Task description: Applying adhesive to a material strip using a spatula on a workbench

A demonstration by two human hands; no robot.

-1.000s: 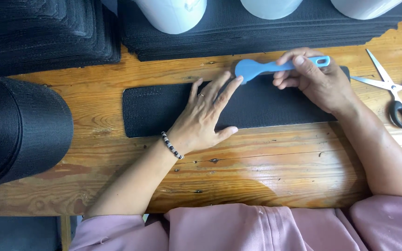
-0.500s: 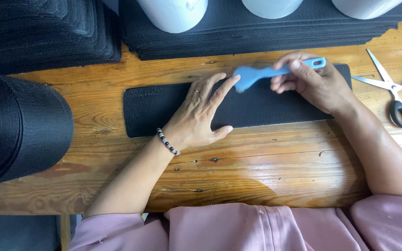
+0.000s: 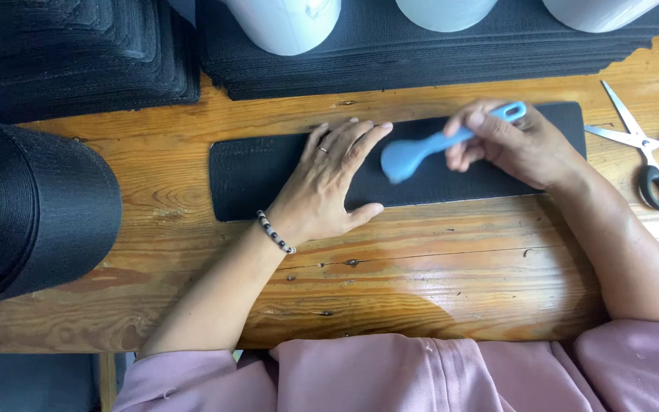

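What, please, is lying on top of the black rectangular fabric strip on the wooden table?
The left hand lies flat on it; the right hand holds a blue plastic spatula-like tool against it. Fabric beneath the hands is hidden.

A worn, varnished wooden table [image 3: 436, 282] with knots and scratches fills the view, lit evenly by soft light.
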